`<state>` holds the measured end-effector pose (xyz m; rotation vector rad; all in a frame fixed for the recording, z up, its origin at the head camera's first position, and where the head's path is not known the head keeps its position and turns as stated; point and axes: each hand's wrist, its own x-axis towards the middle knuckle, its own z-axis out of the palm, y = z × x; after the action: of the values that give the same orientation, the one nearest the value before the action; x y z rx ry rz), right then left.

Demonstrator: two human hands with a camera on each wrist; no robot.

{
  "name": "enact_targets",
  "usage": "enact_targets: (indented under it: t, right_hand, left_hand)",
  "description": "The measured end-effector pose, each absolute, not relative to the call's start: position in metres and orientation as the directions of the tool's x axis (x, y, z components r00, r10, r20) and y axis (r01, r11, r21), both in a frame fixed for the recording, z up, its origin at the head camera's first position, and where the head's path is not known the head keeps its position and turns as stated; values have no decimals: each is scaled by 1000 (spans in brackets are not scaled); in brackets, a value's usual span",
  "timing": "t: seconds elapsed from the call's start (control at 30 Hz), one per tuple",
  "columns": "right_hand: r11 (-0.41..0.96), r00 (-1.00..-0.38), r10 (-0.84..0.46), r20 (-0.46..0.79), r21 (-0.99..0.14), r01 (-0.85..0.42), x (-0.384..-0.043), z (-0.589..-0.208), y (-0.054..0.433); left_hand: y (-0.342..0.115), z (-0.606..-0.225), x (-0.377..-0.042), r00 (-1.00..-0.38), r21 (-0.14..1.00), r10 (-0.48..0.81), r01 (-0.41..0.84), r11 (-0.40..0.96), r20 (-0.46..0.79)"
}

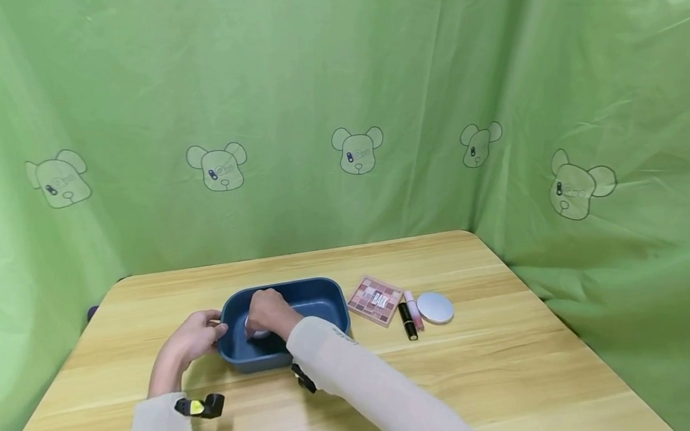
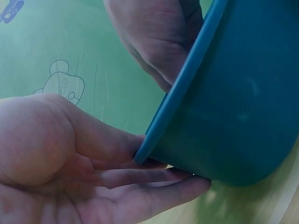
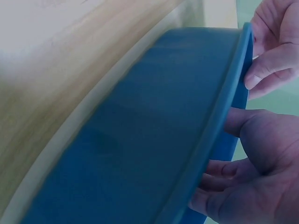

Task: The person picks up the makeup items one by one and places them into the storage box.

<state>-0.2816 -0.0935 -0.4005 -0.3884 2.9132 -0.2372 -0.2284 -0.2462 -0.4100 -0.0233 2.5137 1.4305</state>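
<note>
A dark blue rectangular basin (image 1: 244, 365) with rounded corners stands on the table. At its left end my left hand (image 1: 192, 338) grips the rim, thumb on top; in the left wrist view the other fingers of the left hand (image 2: 60, 154) lie against the outer wall. My right hand (image 1: 271, 311) reaches down into the basin, fingers bent around a small pale, roundish thing (image 1: 260, 334) near the bottom. The hand covers most of it, so its kind does not show. In the right wrist view the basin's wall hides the fingertips of the right hand (image 3: 266, 168).
Right of the basin lie a pink eyeshadow palette (image 1: 375, 301), a black tube (image 1: 408, 321), a pink lip gloss tube (image 1: 413, 310) and a round silver compact (image 1: 436, 307). The wooden table (image 1: 498, 362) is backed by a green curtain (image 1: 296, 116).
</note>
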Motion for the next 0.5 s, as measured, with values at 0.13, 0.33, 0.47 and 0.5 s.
enact_targets:
  t: [0.13,0.33,0.47,0.5]
  right_hand:
    - [957,-950,-261,-169,-176,-232,-282,-397,-91]
    - [936,-927,-335,-167,-173,-307,-282,-387,-82]
    - [923,-917,-363,-166,-196,-330,-283,-379,-75]
    - [923,-918,-362,-160,-199,-329,-284,-377,-72]
  left_hand:
    - [-247,-410,-229,-969,840,109,-133,525,-221]
    - [-246,-410,-228,-969,836,107,-132,532,-222]
    - [-246,-409,-228,-968,830,102,-138,541,-227]
    - [-246,-409,-229,-968,828,99,-141,543,-230]
